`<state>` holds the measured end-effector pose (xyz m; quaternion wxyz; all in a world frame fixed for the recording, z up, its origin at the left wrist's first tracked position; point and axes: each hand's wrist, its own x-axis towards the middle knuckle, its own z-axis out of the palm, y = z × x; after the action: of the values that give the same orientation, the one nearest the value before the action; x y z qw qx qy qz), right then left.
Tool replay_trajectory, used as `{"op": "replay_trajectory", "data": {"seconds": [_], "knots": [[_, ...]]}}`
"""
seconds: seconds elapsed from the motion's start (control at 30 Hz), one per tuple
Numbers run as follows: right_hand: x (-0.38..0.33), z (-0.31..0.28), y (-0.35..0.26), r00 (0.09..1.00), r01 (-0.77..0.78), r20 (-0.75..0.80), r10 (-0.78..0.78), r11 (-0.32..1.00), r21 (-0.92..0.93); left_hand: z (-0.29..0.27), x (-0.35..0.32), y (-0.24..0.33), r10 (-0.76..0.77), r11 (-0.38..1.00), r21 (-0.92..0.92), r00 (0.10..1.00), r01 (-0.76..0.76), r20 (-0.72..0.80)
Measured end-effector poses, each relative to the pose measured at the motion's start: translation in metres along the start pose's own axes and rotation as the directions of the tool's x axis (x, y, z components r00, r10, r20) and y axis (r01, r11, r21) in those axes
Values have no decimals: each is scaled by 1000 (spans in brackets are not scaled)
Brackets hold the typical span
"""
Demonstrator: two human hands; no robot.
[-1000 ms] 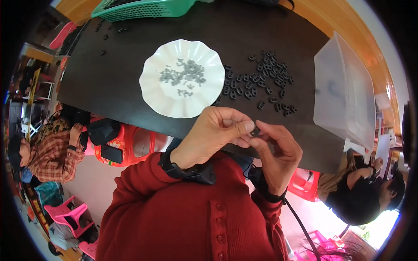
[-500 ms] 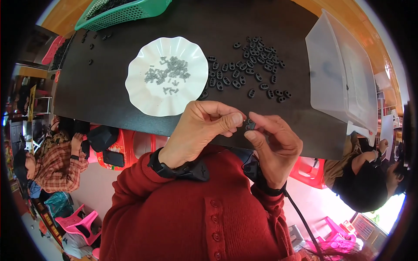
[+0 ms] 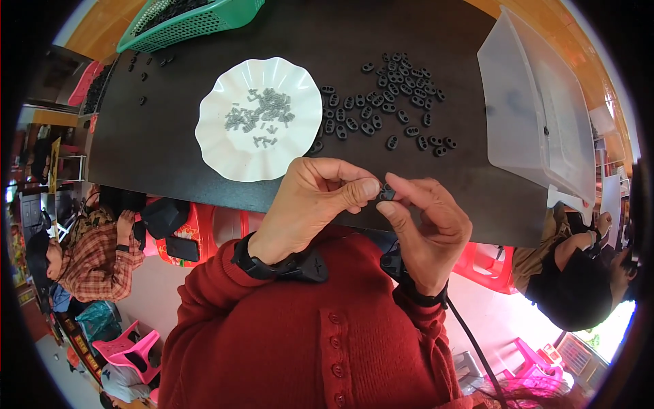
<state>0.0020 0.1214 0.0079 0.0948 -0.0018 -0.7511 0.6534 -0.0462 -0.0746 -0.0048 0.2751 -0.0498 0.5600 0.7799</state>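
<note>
Above the table's near edge, my right hand (image 3: pixel 430 219) pinches a small black two-hole cord lock (image 3: pixel 386 193) between thumb and forefinger. My left hand (image 3: pixel 315 202) is closed in a pinch, thumb against forefinger, its tips right at the cord lock. Whatever those left fingertips hold is too small and covered to make out. Beyond my left hand stands a white plate (image 3: pixel 216 146) with a wavy rim, bearing a heap of tiny grey spring-like pieces (image 3: pixel 267 108). Many more black cord locks (image 3: pixel 377 122) lie loose to the right of the plate.
A green perforated basket (image 3: pixel 194 28) of black pieces stands at the far left, a few loose black pieces near it. On the right is a translucent plastic bin (image 3: pixel 521 129). The dark table (image 3: pixel 157 153) ends close before me. Other people sit at both sides.
My right hand has shifted slightly left, bringing the cord lock up against the left fingertips. My left hand has stayed almost still in its pinch.
</note>
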Motion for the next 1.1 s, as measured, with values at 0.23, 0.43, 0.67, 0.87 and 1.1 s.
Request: {"op": "replay_trajectory", "data": {"seconds": [0.23, 0.43, 0.67, 0.87, 1.1], "knots": [[-2, -2, -2, 998, 60, 25, -58, 994, -92, 5, -4, 2, 93, 984, 150, 996, -91, -10], [-2, -3, -1, 1000, 0, 25, 2, 997, -82, 7, -5, 2, 93, 990, 102, 996, -93, 9], [-5, -6, 2, 998, -43, -37, 44, 999, 32, 0, -3, -1, 1, 983, -181, 998, 12, 68], [-1, -8, 18, 974, -175, -131, 185, 981, 85, 1, 12, -6, -23, 996, -87, 997, 17, -70], [1, -36, 30, 927, -164, -300, 224, 963, 212, 2, 7, -13, 156, 863, 500, 978, -67, -137]]}}
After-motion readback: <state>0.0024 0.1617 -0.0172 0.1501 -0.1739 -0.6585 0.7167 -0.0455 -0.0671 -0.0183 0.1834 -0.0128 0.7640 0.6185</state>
